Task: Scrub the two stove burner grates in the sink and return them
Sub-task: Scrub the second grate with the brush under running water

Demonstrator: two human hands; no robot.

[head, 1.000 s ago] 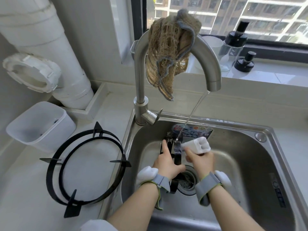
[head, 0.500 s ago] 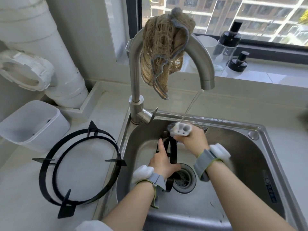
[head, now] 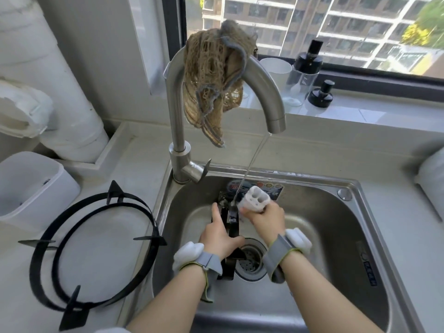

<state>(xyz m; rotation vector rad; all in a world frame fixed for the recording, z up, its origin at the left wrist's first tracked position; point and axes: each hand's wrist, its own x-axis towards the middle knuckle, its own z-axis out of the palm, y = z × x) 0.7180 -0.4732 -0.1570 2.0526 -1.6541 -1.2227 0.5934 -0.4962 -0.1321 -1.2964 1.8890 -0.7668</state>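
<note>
Stage of task: scrubbing under way, nothing returned yet

- Burner grates, 2. The sink grate (head: 231,217) stands on edge in the sink (head: 312,296), over the drain (head: 251,260), its far end under the thin water stream (head: 252,159). The tabletop grate (head: 134,203) lies flat on the tabletop, left of the sink; whether it is washed cannot be told
- Hands, 2. Left hand (head: 218,234): fingers and thumb wrapped on the sink grate, forefinger stretched along it. Right hand (head: 264,217): fingers closed round the white scrubbing tool (head: 254,200), held against the grate's far end
- Tap (head: 175,92), 1, running, with 1 netted cloth (head: 211,75) draped over it
- White tub (head: 31,186), 1, far left on the tabletop
- Dark-capped bottles, 2 (head: 305,66) (head: 320,94), and white cup (head: 274,68), 1, on the windowsill

Left to do, by judgement: finish this grate, see to the other if unwashed, carry both back; no stove in view
</note>
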